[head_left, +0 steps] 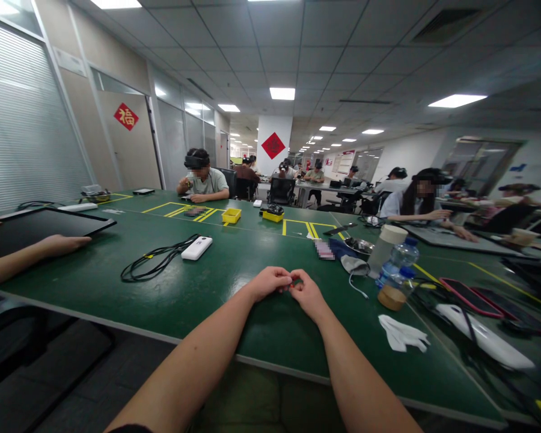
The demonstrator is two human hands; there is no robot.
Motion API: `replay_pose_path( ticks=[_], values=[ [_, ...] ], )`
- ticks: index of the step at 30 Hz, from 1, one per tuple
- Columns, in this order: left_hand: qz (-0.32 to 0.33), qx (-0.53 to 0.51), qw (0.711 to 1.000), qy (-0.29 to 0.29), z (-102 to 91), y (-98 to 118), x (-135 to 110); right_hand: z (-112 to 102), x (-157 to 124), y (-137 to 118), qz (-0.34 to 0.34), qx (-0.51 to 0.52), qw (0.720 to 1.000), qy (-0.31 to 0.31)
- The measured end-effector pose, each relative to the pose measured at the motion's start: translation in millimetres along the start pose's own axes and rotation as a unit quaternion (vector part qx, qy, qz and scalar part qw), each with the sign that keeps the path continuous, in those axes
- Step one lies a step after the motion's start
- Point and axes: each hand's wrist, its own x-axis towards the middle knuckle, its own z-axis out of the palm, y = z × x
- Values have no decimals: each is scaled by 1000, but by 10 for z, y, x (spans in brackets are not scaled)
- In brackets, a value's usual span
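My left hand [270, 281] and my right hand [307, 293] rest together on the green table [216, 288], fingertips meeting. Both are curled closed around a tiny dark item pinched between them; it is too small to name. Both forearms reach in from the bottom edge. Nearest on the table are a white power bank [197, 248] with a coiled black cable [153, 263] to the left, and a grey cloth [355, 264] to the right.
A co-worker's hand [63, 243] lies at the left beside a black tablet [36, 227]. At the right stand water bottles [399, 264], white gloves [403, 334], phones [471, 296] and a white device [484, 337]. Yellow trays [231, 215] and seated people sit farther back.
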Motion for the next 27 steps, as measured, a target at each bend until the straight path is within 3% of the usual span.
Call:
replay_pose_path(
  ticks=[8,15,19,23,27],
  values=[
    [-25,-64,998,-5,-4,-23,30,1,16,52,-9,-4,1000,-3],
    [-5,-32,999,-29,-3,-44,35,5,33,81,-10,-20,1000,-13],
    [-35,-135,990,10,-49,-89,70,15,36,83,13,-6,1000,-14],
    [-61,-282,956,48,-113,-102,99,16,32,92,31,7,999,-10],
    [-55,-290,954,58,-139,-102,106,17,29,89,40,34,999,-9]
  ],
)
